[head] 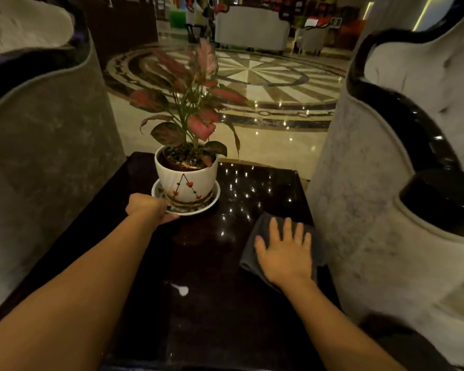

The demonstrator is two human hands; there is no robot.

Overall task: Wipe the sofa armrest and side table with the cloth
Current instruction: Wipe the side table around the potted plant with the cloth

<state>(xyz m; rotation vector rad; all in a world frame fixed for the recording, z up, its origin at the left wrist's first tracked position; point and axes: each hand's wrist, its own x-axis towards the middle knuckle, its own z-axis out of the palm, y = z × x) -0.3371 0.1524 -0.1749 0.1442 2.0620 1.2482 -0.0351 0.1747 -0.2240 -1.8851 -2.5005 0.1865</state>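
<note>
Pressing the one grey cloth (263,224) flat onto the bench (212,303) with the right hand (285,253), fingers straight and spread, clasping nothing. Pinching the near-left rim of the one saucer (198,211) under the one plant pot (185,183) with the left hand (148,207), fingers curled. Lying on the bench's right side, long edge running away from the body, just beside the right-hand sofa armrest (439,199) and apart from the pot; probably making the right hand the nearer to both surfaces.
</note>
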